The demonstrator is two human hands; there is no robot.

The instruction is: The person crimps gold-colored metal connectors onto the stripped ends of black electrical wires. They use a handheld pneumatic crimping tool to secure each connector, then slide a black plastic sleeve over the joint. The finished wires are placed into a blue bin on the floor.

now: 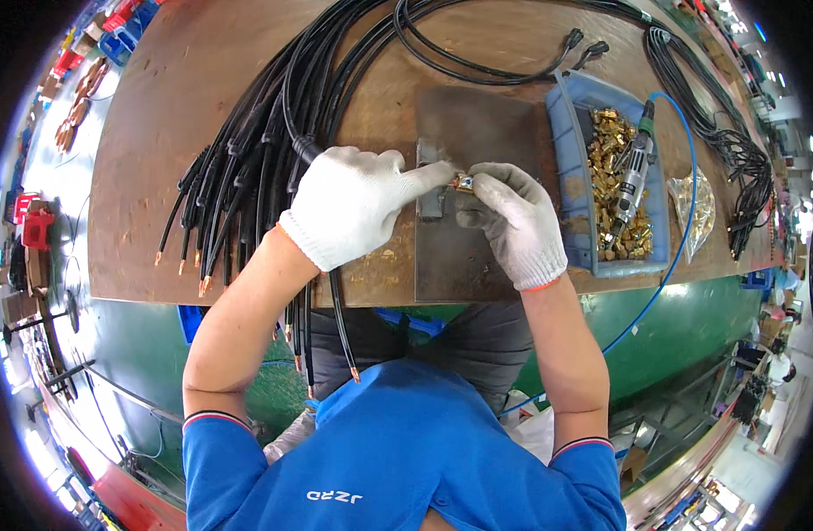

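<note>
left hand [353, 203], right hand [512, 221], gloved, fingertips meeting

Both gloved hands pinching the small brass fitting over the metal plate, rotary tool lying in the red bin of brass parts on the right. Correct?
Not quite: the bin is blue, not red, as the head view shows. The rest holds: left hand and right hand pinch the brass fitting over the metal plate, and the rotary tool lies in it.

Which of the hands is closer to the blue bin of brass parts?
Right. The right hand sits just beside the blue bin; the left hand is farther off, by the black cables.

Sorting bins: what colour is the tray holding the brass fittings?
Blue tray, head view.
</note>
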